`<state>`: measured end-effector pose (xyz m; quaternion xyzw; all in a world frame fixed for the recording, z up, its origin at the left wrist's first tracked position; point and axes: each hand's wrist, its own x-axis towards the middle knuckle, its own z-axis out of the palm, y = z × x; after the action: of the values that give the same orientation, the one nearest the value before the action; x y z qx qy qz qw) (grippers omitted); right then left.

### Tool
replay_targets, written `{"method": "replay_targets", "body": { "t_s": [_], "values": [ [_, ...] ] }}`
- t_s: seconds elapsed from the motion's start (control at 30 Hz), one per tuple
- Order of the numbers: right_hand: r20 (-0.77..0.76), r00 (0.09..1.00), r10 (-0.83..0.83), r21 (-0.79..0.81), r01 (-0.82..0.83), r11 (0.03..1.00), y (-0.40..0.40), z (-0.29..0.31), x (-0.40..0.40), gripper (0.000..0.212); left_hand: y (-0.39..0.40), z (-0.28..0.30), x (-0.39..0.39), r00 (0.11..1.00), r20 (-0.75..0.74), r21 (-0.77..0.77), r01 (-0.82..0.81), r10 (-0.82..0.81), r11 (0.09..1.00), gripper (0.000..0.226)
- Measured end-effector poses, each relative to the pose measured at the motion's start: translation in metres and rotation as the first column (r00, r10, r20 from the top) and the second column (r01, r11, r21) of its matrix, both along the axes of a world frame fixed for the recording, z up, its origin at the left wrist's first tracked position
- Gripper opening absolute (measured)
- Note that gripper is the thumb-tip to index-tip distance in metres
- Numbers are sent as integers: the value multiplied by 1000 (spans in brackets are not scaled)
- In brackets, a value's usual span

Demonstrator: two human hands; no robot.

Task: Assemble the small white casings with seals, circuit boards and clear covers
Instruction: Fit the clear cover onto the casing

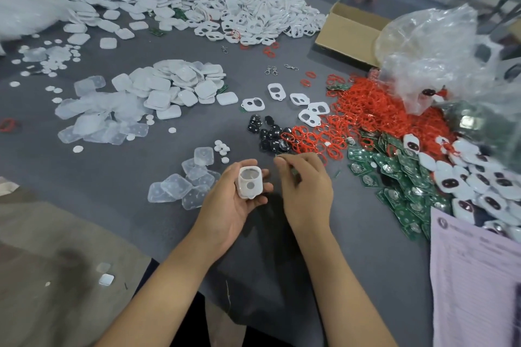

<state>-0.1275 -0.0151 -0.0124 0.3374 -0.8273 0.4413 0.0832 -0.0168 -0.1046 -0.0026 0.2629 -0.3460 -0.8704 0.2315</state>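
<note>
My left hand (pixel 234 200) holds a small white casing (pixel 250 182) between thumb and fingers, its two openings facing me. My right hand (pixel 306 186) hovers just right of it with the fingers curled; something small and green shows under the fingers, too hidden to name. Clear covers (pixel 183 186) lie in a small heap left of my hands. Red seal rings (pixel 366 113) spread in a large pile to the right. Green circuit boards (pixel 394 186) lie below the rings. Black pieces (pixel 270 135) sit just beyond my right hand.
Large heaps of white casings (pixel 239 8) and square white lids (pixel 180 84) fill the far table. A cardboard box (pixel 349 34) and a plastic bag (pixel 439 59) stand at the right. Assembled white units (pixel 479 186) and a pink sheet (pixel 476 276) lie at the right edge.
</note>
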Motion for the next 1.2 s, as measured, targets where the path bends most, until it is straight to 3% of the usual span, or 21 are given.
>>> {"method": "replay_targets", "body": {
  "t_s": [0.07, 0.17, 0.27, 0.43, 0.53, 0.63, 0.77, 0.87, 1.03, 1.2],
  "values": [
    [71, 996, 60, -195, -45, 980, 7, 2, 0, 9, 1, 0, 0, 1000, 6, -8, 8, -8, 1000, 35],
    [147, 967, 208, -260, -166, 951, 12, 5, 8, 16, 2, 0, 0, 999, 10, -19, 36, -35, 999, 46],
    [286, 922, 260, -280, -179, 943, 7, 8, 17, 22, 1, 1, 1, 998, -10, -2, 60, -60, 998, 60],
    [132, 940, 315, -219, -282, 934, 3, 7, 19, 15, -2, -2, 2, 996, -23, 25, 89, -88, 996, 63],
    [110, 972, 206, -158, -187, 970, 7, 9, 14, 14, -1, -2, 1, 995, -15, -13, 98, -98, 995, 52],
    [37, 998, -60, -162, 65, 985, 22, 12, -2, 10, -1, -4, 0, 995, 46, -75, 93, -89, 993, 31],
    [35, 953, -301, 88, 297, 951, 48, 6, -20, 13, 0, -11, 2, 987, 113, -242, 136, -111, 961, 20],
    [52, 939, -341, 182, 327, 927, 60, 3, -29, 15, -1, -13, 2, 983, 131, -293, 160, -126, 943, 18],
    [-32, 971, -238, 297, 236, 925, 46, 3, -35, 27, -3, -13, 1, 984, 101, -300, 170, -146, 939, 22],
    [-46, 965, -259, 380, 257, 889, 36, 3, -53, 20, -1, -8, -5, 980, 95, -202, 189, -173, 961, 19]
  ]
}}
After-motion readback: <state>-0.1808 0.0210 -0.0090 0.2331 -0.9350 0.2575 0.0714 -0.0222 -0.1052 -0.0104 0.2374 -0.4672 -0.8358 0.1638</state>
